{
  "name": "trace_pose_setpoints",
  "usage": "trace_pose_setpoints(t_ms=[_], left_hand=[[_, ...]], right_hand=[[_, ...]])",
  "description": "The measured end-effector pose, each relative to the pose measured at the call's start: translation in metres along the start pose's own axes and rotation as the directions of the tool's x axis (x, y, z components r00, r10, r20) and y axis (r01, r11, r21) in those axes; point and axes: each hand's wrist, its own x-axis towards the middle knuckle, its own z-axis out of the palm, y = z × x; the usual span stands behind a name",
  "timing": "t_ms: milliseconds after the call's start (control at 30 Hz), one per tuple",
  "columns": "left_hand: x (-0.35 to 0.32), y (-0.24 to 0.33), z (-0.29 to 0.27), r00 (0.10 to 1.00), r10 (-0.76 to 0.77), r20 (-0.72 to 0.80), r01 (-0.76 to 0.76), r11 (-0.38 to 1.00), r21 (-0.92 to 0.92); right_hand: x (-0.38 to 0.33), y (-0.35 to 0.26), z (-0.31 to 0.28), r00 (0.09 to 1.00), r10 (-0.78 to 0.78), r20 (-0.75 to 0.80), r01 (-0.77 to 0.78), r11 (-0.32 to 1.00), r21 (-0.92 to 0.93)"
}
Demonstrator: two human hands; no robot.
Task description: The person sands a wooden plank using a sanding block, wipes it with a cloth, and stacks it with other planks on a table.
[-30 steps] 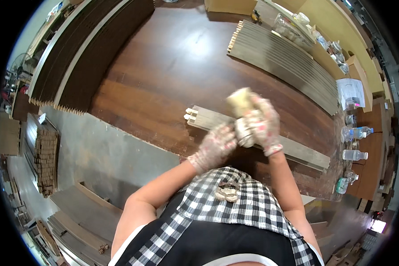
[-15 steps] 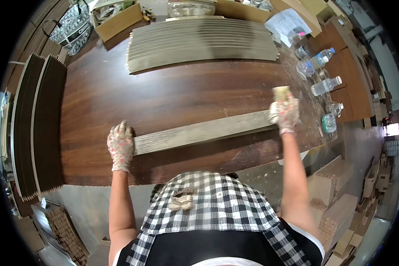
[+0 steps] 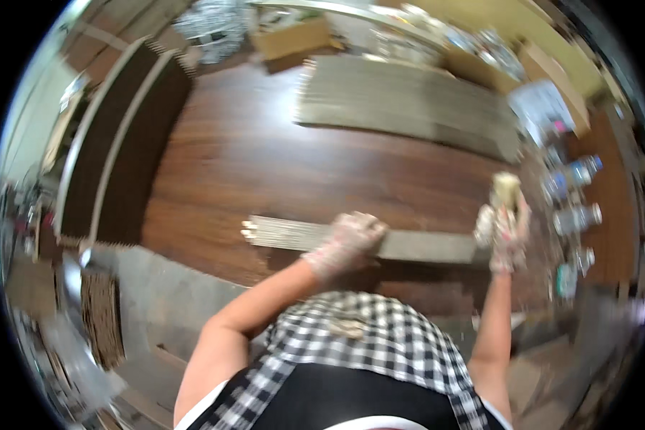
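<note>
A long narrow grey wood-grained slat [image 3: 433,246] lies across the near part of the brown table [image 3: 229,172]. My left hand [image 3: 342,247], in a patterned work glove, is laid over the slat near its middle. Its fingers are bent round the far edge, closed on the slat. Beyond the slat's right end, my right hand [image 3: 507,240], gloved too, grips a small yellowish block [image 3: 507,188] that sticks up past the fingers. Blur hides what kind of block it is. Small pale pegs or ends show at the slat's left tip.
A row of similar slats [image 3: 380,97] spans the table's far side. Two tall dark stacks [image 3: 140,143] stand at the left edge. Several plastic bottles [image 3: 577,218] line the right, near a plastic bag [image 3: 541,107]. An open cardboard box [image 3: 294,43] sits at the back.
My left hand has gone from the slat's left end to its middle and closed over it. The right hand still holds the yellowish block, now more upright. The whole view has shifted and turned.
</note>
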Motion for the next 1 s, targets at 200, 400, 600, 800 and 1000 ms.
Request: trace_pose_setpoints(t_ms=[200, 400, 600, 800, 1000], left_hand=[[-0.049, -0.028, -0.052, 0.976, -0.067, -0.207, 0.068, 0.998, -0.002], [-0.198, -0.149, -0.174, 0.683, -0.381, -0.623, 0.587, 0.794, 0.158], [-0.302, -0.304, -0.273, 0.386, -0.505, -0.772, 0.904, 0.374, 0.207], [-0.319, -0.391, -0.309, 0.214, -0.719, -0.661, 0.976, 0.137, 0.167], [-0.306, -0.415, -0.304, 0.191, -0.728, -0.658, 0.981, 0.121, 0.152]], right_hand=[[-0.010, -0.077, -0.005, 0.959, 0.228, 0.170, -0.280, 0.649, 0.708], [-0.024, -0.135, 0.049, 0.973, 0.191, 0.130, -0.231, 0.775, 0.588], [-0.046, -0.195, 0.138, 0.962, 0.145, 0.232, -0.257, 0.770, 0.584], [-0.051, -0.217, 0.165, 0.945, 0.166, 0.283, -0.305, 0.762, 0.571], [-0.051, -0.210, 0.175, 0.933, 0.183, 0.309, -0.323, 0.803, 0.500]])
